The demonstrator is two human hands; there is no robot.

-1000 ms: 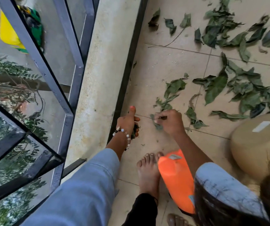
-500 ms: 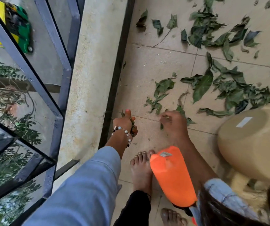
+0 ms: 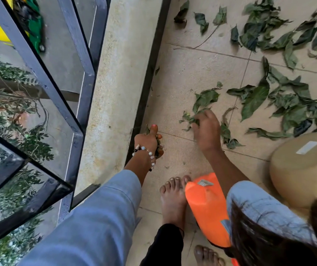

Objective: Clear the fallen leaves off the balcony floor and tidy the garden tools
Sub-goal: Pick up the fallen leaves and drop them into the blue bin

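Note:
Green fallen leaves (image 3: 288,104) lie scattered over the tan balcony tiles (image 3: 196,70), thickest at the upper right. My left hand (image 3: 150,140), with a bead bracelet at the wrist, grips a small bunch of collected leaves beside the dark floor edging. My right hand (image 3: 205,129) reaches forward onto a small cluster of leaves (image 3: 190,118) on the floor, fingers curled into them. A larger leaf (image 3: 205,98) lies just beyond that hand.
A concrete ledge (image 3: 119,83) and a dark metal railing (image 3: 73,60) run along the left, with a drop to the street below. A tan round pot (image 3: 303,166) stands at the right. An orange object (image 3: 207,208) hangs by my bare feet (image 3: 173,200).
My right hand has moved forward from the tile joint to the leaf cluster farther ahead. My left hand has stayed near the edging with its bunch of leaves.

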